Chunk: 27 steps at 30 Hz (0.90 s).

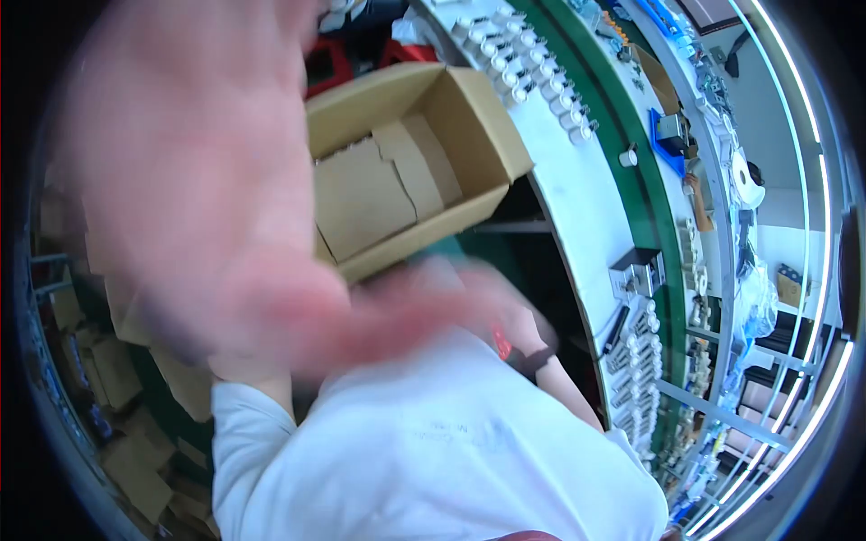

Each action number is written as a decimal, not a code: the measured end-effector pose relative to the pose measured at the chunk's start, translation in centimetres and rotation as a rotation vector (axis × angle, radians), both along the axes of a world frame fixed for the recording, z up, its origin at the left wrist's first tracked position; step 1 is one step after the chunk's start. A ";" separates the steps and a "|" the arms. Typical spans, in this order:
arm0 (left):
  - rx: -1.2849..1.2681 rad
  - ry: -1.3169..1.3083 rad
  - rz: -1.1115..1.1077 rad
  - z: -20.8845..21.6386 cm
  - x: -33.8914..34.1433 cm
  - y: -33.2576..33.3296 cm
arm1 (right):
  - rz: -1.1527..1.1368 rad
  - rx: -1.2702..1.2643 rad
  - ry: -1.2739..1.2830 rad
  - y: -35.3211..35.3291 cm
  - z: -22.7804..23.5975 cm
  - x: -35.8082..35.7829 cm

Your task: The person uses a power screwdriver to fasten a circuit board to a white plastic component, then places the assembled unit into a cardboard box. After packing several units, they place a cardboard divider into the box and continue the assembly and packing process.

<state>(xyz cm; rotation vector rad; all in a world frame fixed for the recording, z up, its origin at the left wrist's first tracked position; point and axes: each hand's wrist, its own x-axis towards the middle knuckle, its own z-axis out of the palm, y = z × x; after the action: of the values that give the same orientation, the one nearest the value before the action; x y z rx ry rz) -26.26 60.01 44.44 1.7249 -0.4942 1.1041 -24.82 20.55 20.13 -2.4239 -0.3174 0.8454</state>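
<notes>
My left hand (198,180) is very close to the camera and covers much of the left side, heavily smeared by motion. Its fingers cannot be made out clearly. Lower in the middle, my right hand (487,293) is blurred too, in front of my white shirt (469,433), with a dark band (538,358) at its wrist. Nothing held shows in either hand. Beyond them stands an open cardboard box (487,122), its left part hidden behind my left hand. Flat cardboard (365,198) lies across its bottom.
To the right runs a white bench (577,212) bearing rows of white cylindrical parts (541,72) and a metal device (639,270). Beside it curves a green belt (622,108). Across it shows another person's arm (700,203). Cardboard boxes (135,469) crowd the lower left.
</notes>
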 end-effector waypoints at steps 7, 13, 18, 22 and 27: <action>0.056 -0.052 0.099 2.2 -2.2 -0.4 | 0.039 -0.035 0.017 -0.7 -2.7 -1.4; 0.405 -0.600 0.388 17.0 0.6 7.8 | 0.312 -0.082 -0.176 -9.2 -16.8 -1.0; 0.476 -0.575 0.414 18.8 -0.2 7.7 | 0.124 0.024 -0.298 -3.8 -11.4 -0.2; 0.498 -0.362 0.342 13.7 2.3 5.7 | 0.055 0.085 -0.233 -4.8 -4.6 4.4; 0.481 -0.165 0.322 10.7 7.0 1.5 | -0.013 0.032 -0.440 -7.1 -2.8 22.1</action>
<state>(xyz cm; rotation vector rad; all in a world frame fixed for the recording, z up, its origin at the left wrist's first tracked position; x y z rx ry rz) -19.24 61.56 55.11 2.1970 -0.6376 1.4500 -2.69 13.43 17.36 -2.5606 -0.4727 0.2888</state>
